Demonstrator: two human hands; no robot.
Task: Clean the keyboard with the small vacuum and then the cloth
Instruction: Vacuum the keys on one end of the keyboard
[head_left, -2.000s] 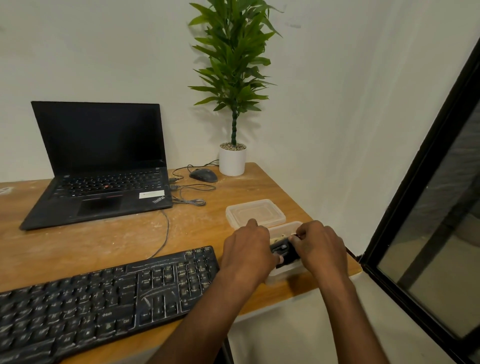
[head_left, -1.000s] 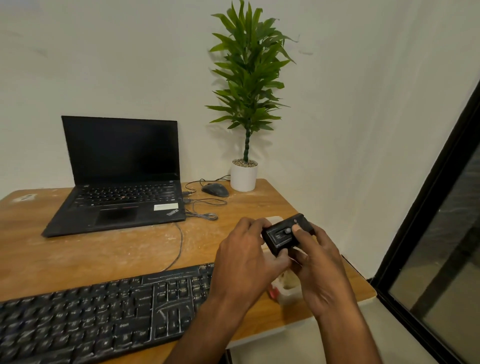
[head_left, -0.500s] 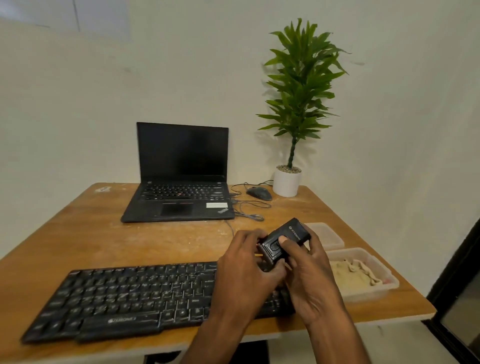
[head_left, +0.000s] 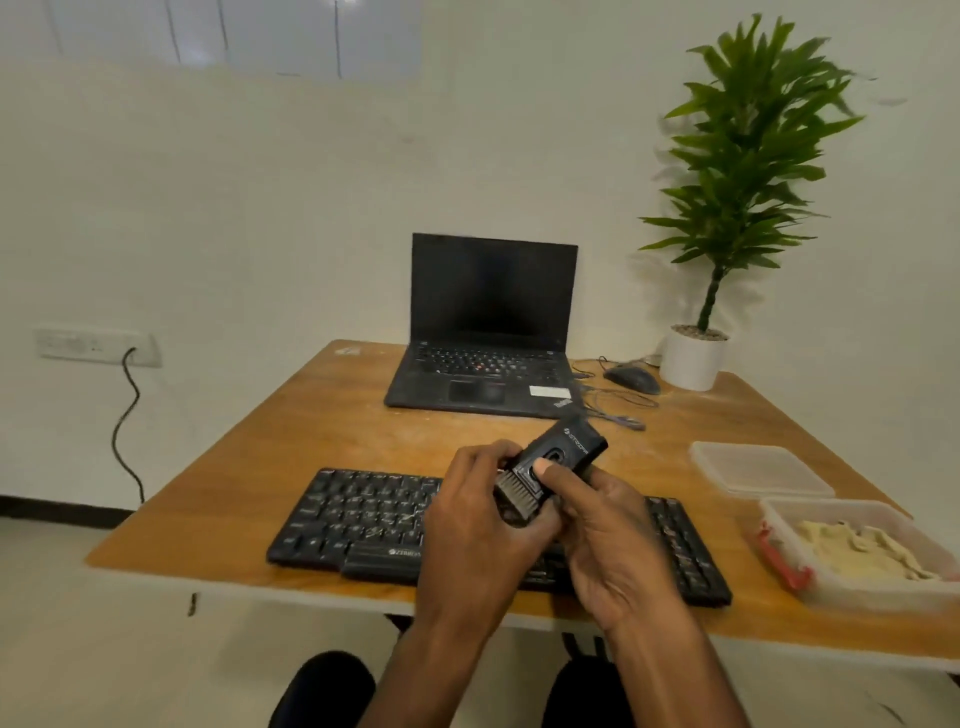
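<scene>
Hidden: my hands cover the middle of the keyboard (head_left: 363, 519), so I cannot see the keys under them; the vacuum's underside is out of sight.
Cut off: the tub (head_left: 779, 525) runs off the right edge; my forearms leave at the bottom.
Hard to make out: the whole view is soft with blur; the white marking on the vacuum (head_left: 558, 462) is unreadable, and so are the key legends.
Vacuum place: in the air above the keyboard's middle, clear of the keys, between my two hands.
Vacuum axis: long axis runs from lower left to upper right; the brush end points down-left toward me, the plain end tilts up toward the laptop (head_left: 488, 332).
Left hand (head_left: 478, 525): fingers curled round the brush end, gripping it from the left.
Right hand (head_left: 608, 535): wrapped under the body, thumb pressed on the round button on top.
Cloth (head_left: 857, 553): a pale crumpled heap lying inside the tub at my right, well apart from the vacuum.
Lid (head_left: 753, 467): flat on the desk (head_left: 311, 441) just behind the tub.
Far side: mouse (head_left: 631, 379) and potted plant (head_left: 696, 358) right of the laptop, a thin cable loose between them.
</scene>
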